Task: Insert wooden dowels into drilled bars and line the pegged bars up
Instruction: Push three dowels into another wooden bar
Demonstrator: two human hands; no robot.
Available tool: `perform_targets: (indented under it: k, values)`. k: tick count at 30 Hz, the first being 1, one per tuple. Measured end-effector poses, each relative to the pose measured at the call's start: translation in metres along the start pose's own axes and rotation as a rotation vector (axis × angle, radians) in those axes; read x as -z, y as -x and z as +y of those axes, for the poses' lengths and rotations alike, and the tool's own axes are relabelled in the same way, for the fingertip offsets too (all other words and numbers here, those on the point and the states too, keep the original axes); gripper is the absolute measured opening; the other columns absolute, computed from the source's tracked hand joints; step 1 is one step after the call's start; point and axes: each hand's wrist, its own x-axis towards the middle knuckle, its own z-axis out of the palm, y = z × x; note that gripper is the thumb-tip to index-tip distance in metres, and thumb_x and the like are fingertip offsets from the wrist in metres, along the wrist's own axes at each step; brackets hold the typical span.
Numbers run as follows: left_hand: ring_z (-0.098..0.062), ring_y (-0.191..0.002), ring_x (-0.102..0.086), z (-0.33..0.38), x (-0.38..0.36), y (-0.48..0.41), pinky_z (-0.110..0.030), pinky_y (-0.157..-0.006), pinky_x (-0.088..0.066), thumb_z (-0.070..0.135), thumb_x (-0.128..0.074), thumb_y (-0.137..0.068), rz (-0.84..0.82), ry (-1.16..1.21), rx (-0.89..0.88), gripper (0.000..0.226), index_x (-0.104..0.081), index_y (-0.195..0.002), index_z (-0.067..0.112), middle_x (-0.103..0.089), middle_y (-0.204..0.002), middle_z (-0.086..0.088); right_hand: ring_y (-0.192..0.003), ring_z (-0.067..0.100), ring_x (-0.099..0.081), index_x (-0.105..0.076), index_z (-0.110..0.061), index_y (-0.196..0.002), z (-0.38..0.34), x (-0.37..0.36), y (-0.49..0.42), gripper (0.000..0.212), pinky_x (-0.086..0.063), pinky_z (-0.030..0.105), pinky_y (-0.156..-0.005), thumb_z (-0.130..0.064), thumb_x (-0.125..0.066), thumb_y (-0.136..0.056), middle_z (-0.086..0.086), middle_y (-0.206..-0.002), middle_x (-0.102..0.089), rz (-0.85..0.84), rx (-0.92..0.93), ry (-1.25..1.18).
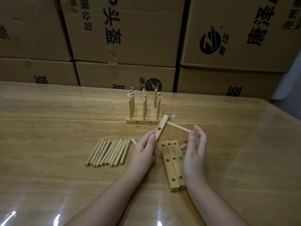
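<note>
Bare forearms [105,198], left grip [143,151], right grip [196,150]

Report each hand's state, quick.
Left hand: holding the drilled bar.
Right hand: at the dowel end, blurred; grip cannot be told.

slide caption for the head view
Left hand holds a drilled bar, one dowel in; right hand at the dowel's end

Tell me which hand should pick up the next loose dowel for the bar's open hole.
Right, probably. The left hand grips the bar, so it is occupied; the right hand sits only at the inserted dowel's tip, though the loose dowels lie leftward.
</note>
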Motion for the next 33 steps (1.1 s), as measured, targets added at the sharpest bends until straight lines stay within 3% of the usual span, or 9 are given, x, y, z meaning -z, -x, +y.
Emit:
perform_targets:
  k: [3, 5, 7, 10, 13, 17, 25, 29, 33]
  values:
    - [-0.005, -0.044, -0.042, -0.001, 0.005, -0.003, -0.02, -0.039, -0.034, 0.03, -0.037, -0.102, 0.098, 0.122, 0.029, 0.026, -0.059, -0.112, 0.036, -0.053, -0.058, 0.007, -0.065, -0.009, -0.052, -0.044, -0.034, -0.122, 0.0, 0.002, -0.001, 0.052, -0.043, 0.01, -0.056, -0.063, -0.029, -0.081, -0.006, -0.088, -0.055, -0.034, -0.045, 0.054]
    - [-0.005, -0.043, -0.042, -0.001, 0.008, -0.005, -0.021, -0.038, -0.034, 0.033, -0.034, -0.102, 0.203, 0.169, 0.037, 0.026, -0.058, -0.113, 0.031, -0.054, -0.058, 0.007, -0.071, -0.005, -0.055, -0.05, -0.03, -0.117, 0.003, 0.0, -0.002, 0.038, -0.044, 0.015, -0.059, -0.053, -0.036, -0.09, -0.009, -0.084, -0.057, -0.134, -0.056, 0.187]
    - [-0.006, -0.04, -0.042, -0.002, 0.011, -0.008, -0.021, -0.035, -0.035, 0.032, -0.032, -0.103, 0.303, 0.225, 0.069, 0.028, -0.057, -0.113, 0.022, -0.055, -0.056, 0.007, -0.088, 0.006, -0.058, -0.055, -0.033, -0.111, 0.006, -0.003, -0.002, 0.022, -0.049, 0.027, -0.075, -0.04, -0.044, -0.094, -0.013, -0.089, -0.06, -0.27, 0.034, 0.399]
    - [-0.008, -0.038, -0.043, -0.003, 0.013, -0.011, -0.02, -0.035, -0.035, 0.029, -0.032, -0.102, 0.388, 0.353, 0.118, 0.029, -0.054, -0.111, 0.012, -0.056, -0.054, 0.004, -0.118, 0.005, -0.042, -0.052, -0.04, -0.121, 0.007, -0.009, 0.004, 0.029, -0.03, 0.034, -0.102, -0.041, -0.045, -0.094, -0.02, -0.118, -0.053, -0.544, 0.294, 0.784]
    - [-0.007, -0.038, -0.046, -0.002, 0.014, -0.011, -0.019, -0.036, -0.037, 0.029, -0.034, -0.101, 0.448, 0.424, 0.12, 0.026, -0.057, -0.103, 0.016, -0.056, -0.053, 0.004, -0.131, 0.006, -0.026, -0.046, -0.043, -0.13, 0.005, -0.012, 0.009, 0.039, -0.013, 0.037, -0.109, -0.05, -0.039, -0.092, -0.023, -0.138, -0.04, -0.76, 0.453, 0.983]
    - [-0.008, -0.04, -0.046, -0.002, 0.014, -0.011, -0.02, -0.037, -0.037, 0.035, -0.036, -0.099, 0.5, 0.423, 0.15, 0.027, -0.059, -0.104, 0.021, -0.057, -0.056, 0.005, -0.134, 0.01, -0.025, -0.049, -0.046, -0.125, 0.006, -0.013, 0.01, 0.036, -0.007, 0.041, -0.113, -0.053, -0.035, -0.092, -0.023, -0.141, -0.038, -0.897, 0.497, 1.032]
    - [-0.008, -0.039, -0.045, -0.001, 0.014, -0.013, -0.019, -0.037, -0.037, 0.03, -0.035, -0.101, 0.503, 0.41, 0.148, 0.028, -0.056, -0.107, 0.013, -0.056, -0.053, 0.004, -0.116, 0.007, -0.039, -0.062, -0.034, -0.111, 0.003, -0.015, 0.011, 0.026, -0.018, 0.027, -0.104, -0.042, -0.045, -0.093, -0.021, -0.116, -0.054, -0.76, 0.506, 0.998]
    - [-0.007, -0.039, -0.045, -0.001, 0.013, -0.014, -0.018, -0.037, -0.037, 0.028, -0.035, -0.101, 0.479, 0.397, 0.155, 0.025, -0.057, -0.102, 0.015, -0.057, -0.052, 0.005, -0.102, 0.006, -0.043, -0.051, -0.034, -0.097, 0.0, -0.015, 0.013, 0.01, -0.028, 0.026, -0.096, -0.04, -0.054, -0.089, -0.02, -0.095, -0.052, -0.713, 0.47, 0.982]
    - [-0.007, -0.04, -0.045, -0.002, 0.013, -0.013, -0.019, -0.037, -0.037, 0.027, -0.033, -0.101, 0.461, 0.38, 0.142, 0.026, -0.057, -0.096, 0.018, -0.056, -0.054, 0.004, -0.105, 0.005, -0.042, -0.049, -0.035, -0.117, 0.0, -0.016, 0.012, 0.028, -0.026, 0.025, -0.097, -0.037, -0.053, -0.09, -0.022, -0.091, -0.049, -0.73, 0.446, 0.966]
